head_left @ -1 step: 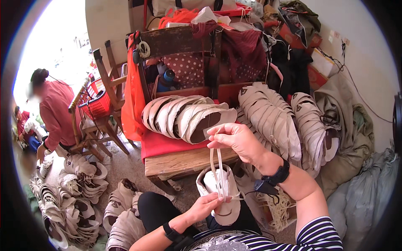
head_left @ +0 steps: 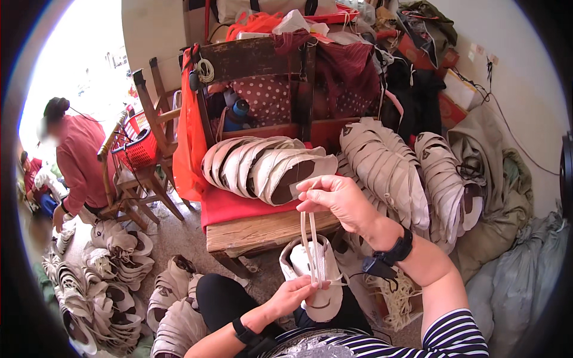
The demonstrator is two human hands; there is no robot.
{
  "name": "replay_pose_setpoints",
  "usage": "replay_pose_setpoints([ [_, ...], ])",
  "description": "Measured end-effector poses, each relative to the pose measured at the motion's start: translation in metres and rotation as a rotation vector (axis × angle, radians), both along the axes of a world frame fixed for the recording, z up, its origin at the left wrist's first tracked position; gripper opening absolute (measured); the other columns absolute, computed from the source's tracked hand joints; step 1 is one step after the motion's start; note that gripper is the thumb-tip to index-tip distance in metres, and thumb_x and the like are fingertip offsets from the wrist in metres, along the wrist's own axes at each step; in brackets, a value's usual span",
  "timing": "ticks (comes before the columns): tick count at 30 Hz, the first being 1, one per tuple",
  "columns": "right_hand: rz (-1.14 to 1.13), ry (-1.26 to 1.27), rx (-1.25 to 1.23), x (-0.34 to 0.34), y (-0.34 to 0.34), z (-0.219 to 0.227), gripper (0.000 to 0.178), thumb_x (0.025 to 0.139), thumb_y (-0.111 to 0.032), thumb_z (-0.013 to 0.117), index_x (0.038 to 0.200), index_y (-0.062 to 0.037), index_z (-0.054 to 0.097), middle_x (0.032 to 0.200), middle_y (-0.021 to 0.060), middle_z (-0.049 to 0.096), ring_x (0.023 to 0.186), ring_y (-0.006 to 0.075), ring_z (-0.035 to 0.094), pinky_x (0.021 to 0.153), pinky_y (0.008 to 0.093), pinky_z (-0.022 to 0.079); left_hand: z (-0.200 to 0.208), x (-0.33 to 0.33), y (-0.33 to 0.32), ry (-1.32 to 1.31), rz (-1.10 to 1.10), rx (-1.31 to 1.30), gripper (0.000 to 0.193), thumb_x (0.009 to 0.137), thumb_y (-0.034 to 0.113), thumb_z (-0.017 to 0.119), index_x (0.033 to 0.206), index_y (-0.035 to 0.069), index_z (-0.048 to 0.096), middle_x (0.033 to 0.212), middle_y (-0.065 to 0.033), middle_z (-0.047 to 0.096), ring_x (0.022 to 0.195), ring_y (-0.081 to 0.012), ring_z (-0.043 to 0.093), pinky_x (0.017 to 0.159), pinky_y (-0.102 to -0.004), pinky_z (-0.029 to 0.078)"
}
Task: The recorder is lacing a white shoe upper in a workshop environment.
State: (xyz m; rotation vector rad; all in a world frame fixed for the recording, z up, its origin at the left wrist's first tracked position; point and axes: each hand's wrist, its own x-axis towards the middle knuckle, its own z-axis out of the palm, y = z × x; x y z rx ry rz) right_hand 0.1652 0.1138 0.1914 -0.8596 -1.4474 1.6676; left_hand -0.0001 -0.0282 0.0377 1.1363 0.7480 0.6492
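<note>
A cream shoe upper [head_left: 326, 303] rests between my knees, its opening towards the bench and its toe towards me. From its front a pale flat shoelace [head_left: 308, 241] rises in two taut strands. My right hand [head_left: 340, 204], raised over the bench edge, pinches the top of these strands between thumb and fingers. Low down on the upper, my left hand [head_left: 292, 296] has thumb and fingertips closed on the lace where it meets the lacing area. A short lace end sticks out to the right there. The exact grip under the left fingertips is partly hidden.
Nested shoe uppers [head_left: 262, 170] lie on a red cloth [head_left: 230, 209] over the wooden bench [head_left: 268, 231]; more stacks [head_left: 388, 167] stand to its right. Uppers [head_left: 98, 292] cover the floor at left. A box of laces [head_left: 397, 301] sits by my right knee. A person [head_left: 83, 155] works at far left.
</note>
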Motion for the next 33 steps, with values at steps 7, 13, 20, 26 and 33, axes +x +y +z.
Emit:
replay_pose_setpoints([
  [7,-0.119,0.02,-0.013,0.01,0.009,-0.011,0.018,0.094,-0.004,0.053,0.109,0.0019,0.063,0.098,0.0102,0.065,0.086,0.0192,0.07,0.079,0.0286,0.056,-0.002,-0.001,-0.004,-0.009,0.003,0.001,0.034,0.102,0.021,0.048,0.124,0.001,0.064,0.093,-0.0007,0.059,0.078,-0.0082,0.05,0.075,-0.0239,0.045],
  [13,-0.151,0.005,0.006,0.023,0.01,-0.017,0.019,0.094,-0.003,0.053,0.11,0.0028,0.062,0.098,0.0107,0.065,0.085,0.0197,0.07,0.08,0.0294,0.056,-0.01,-0.005,-0.018,0.112,0.208,0.372,0.029,0.099,0.015,0.051,0.121,0.002,0.066,0.129,-0.0105,0.054,0.097,-0.0144,0.059,0.088,-0.0299,0.049],
  [20,-0.115,-0.024,0.005,0.033,0.003,-0.014,0.023,0.094,-0.003,0.052,0.114,0.0039,0.06,0.099,0.0109,0.066,0.088,0.0206,0.07,0.083,0.0298,0.055,-0.001,-0.015,-0.012,0.516,0.304,0.965,0.037,0.083,0.004,0.061,0.119,0.008,0.069,0.116,-0.0093,0.055,0.077,-0.0185,0.051,0.072,-0.0338,0.045],
  [26,-0.024,-0.147,0.185,0.035,-0.009,-0.013,0.022,0.098,-0.002,0.048,0.117,0.0048,0.058,0.099,0.01,0.065,0.092,0.02,0.069,0.086,0.029,0.053,0.01,-0.015,-0.017,0.611,0.29,1.027,0.038,0.078,0.004,0.064,0.115,0.008,0.07,0.116,-0.0093,0.056,0.077,-0.0213,0.051,0.076,-0.0376,0.044],
  [33,-0.022,-0.081,0.389,0.026,-0.03,0.027,0.022,0.1,0.0,0.046,0.117,0.0044,0.059,0.102,0.0097,0.065,0.095,0.0203,0.069,0.088,0.0294,0.054,0.018,-0.018,-0.004,0.351,0.334,0.639,0.044,0.088,0.011,0.061,0.13,0.001,0.056,0.122,-0.0124,0.053,0.09,-0.0164,0.056,0.079,-0.0295,0.048],
])
